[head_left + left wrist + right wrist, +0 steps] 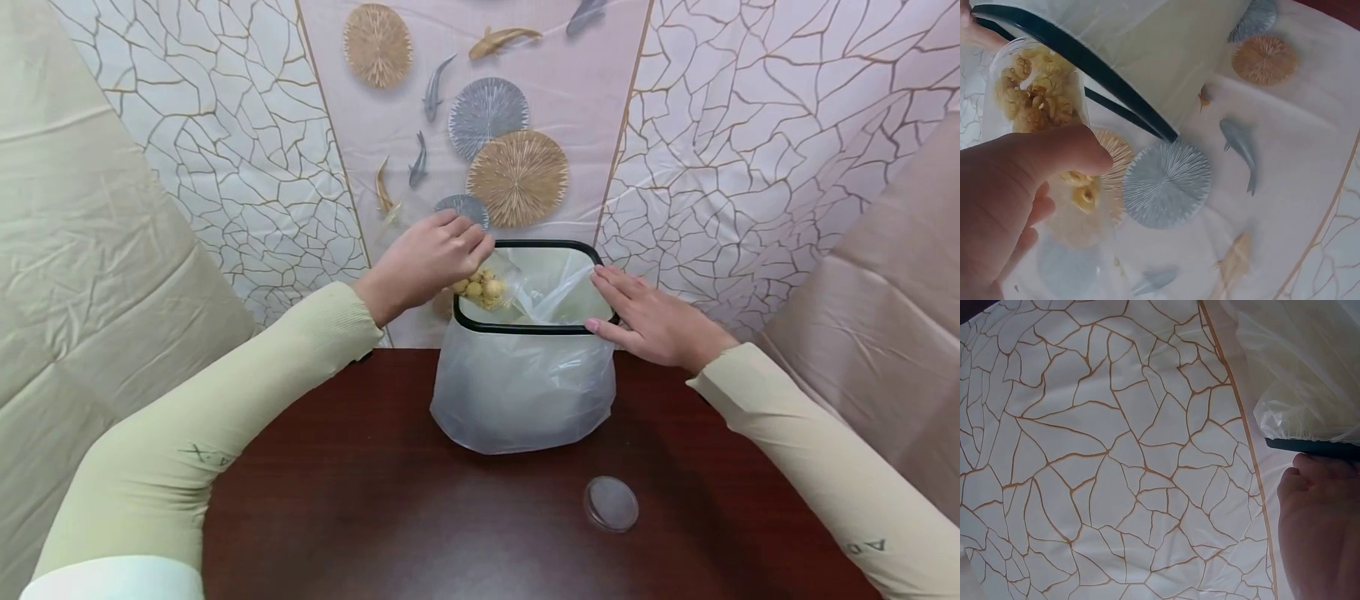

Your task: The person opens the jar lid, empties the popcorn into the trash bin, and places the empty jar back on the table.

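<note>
My left hand (431, 258) grips a clear plastic jar (996, 94), its thumb laid across the side. Inside are yellow, crinkled pieces (486, 287) that resemble popcorn. The jar tilts over the left side of a trash bin, its mouth toward the inside. The bin's black rim (536, 329) holds a thin, translucent bag (525, 392) that folds down over the outside. At the right side of the rim, my right hand (652, 321) rests with fairly straight fingers, the thumb by the front corner. In the right wrist view, the right hand (1319, 519) shows beside the rim.
A round clear lid (611, 503) lies on the dark red-brown table (360, 492), in front of the bin and to the right. Behind the bin hangs a patterned cloth (675, 125) with fish and round motifs. Beige cloth (82, 250) drapes at both sides.
</note>
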Available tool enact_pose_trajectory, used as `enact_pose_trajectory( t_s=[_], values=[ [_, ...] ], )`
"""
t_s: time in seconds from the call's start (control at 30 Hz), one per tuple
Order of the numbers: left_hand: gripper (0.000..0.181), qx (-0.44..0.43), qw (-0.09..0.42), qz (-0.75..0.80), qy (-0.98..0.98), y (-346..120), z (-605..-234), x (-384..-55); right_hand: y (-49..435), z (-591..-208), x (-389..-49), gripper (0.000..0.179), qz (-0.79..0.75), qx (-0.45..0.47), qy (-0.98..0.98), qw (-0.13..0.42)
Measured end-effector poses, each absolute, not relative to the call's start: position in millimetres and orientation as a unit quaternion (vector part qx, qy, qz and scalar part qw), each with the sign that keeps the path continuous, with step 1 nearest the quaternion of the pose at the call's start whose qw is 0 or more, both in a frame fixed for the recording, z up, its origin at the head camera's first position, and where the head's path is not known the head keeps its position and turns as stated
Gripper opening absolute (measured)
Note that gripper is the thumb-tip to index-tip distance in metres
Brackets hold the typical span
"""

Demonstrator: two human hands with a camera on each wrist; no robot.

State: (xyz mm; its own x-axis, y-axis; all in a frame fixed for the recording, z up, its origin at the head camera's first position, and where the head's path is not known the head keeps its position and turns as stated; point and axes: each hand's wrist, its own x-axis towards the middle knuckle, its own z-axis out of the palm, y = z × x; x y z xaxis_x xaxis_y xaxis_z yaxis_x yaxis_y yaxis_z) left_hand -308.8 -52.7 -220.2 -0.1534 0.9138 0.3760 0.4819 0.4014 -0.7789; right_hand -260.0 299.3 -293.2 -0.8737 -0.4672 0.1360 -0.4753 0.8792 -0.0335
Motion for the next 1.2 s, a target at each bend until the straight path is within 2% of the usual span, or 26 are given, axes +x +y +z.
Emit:
enact_pose_trajectory(
  t_s=[0.27, 0.7, 0.8, 0.97, 1.13, 1.2],
  values=[
    [0.026, -0.497, 0.514, 0.34, -0.611, -47, -213, -311, 298, -295, -260, 0.083, 0.041, 0.241, -0.968, 0.06],
    [0.025, -0.505, 0.523, 0.356, -0.587, -42, -214, -314, 298, -297, -260, 0.082, 0.043, 0.247, -0.966, 0.064],
    [0.024, -0.494, 0.498, 0.333, -0.63, -46, -216, -312, 298, -298, -260, 0.082, 0.042, 0.247, -0.966, 0.064],
    [0.029, -0.469, 0.396, 0.211, -0.761, -56, -219, -306, 298, -297, -261, 0.082, 0.043, 0.248, -0.966, 0.061],
    [0.044, -0.435, 0.337, 0.059, -0.833, -67, -226, -305, 299, -295, -261, 0.082, 0.046, 0.243, -0.967, 0.057],
    [0.055, -0.417, 0.317, 0.006, -0.852, -72, -230, -306, 300, -294, -261, 0.082, 0.047, 0.239, -0.968, 0.056]
  ],
)
